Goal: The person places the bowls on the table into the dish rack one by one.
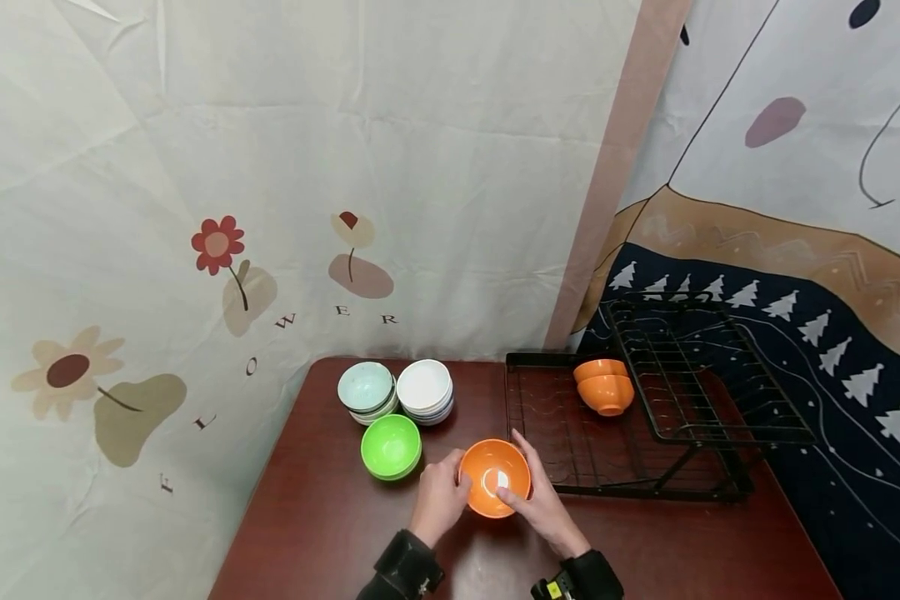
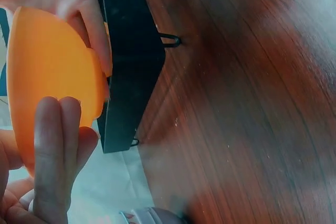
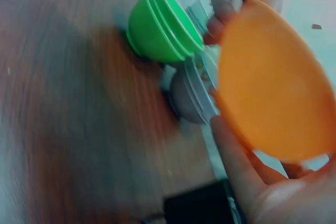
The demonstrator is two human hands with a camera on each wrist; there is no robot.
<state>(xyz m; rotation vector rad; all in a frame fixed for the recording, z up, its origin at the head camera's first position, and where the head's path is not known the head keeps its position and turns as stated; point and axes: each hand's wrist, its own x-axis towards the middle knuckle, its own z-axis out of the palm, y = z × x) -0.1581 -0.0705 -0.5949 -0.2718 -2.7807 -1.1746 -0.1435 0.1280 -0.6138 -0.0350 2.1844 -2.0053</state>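
Observation:
Both hands hold one orange bowl (image 1: 495, 477) in front of the body, its inside facing up toward the head camera. My left hand (image 1: 441, 493) pinches the bowl's left rim, and its fingers (image 2: 50, 145) lie against the outside in the left wrist view. My right hand (image 1: 543, 507) grips the right side, thumb over the inside and other fingers around the outer wall. In both wrist views the bowl (image 2: 47, 61) is seen side-on, raised off the table. Green bowls (image 1: 391, 447), nested together, stand just left of my left hand.
Behind the green bowls stand a stack topped by a pale blue bowl (image 1: 365, 387) and a stack of white bowls (image 1: 424, 387). A black two-tier dish rack (image 1: 630, 490) stands right, with two orange bowls (image 1: 606, 395) upside down on its lower tier. Brown table (image 1: 307, 533) beneath; printed curtain (image 1: 450, 167) behind.

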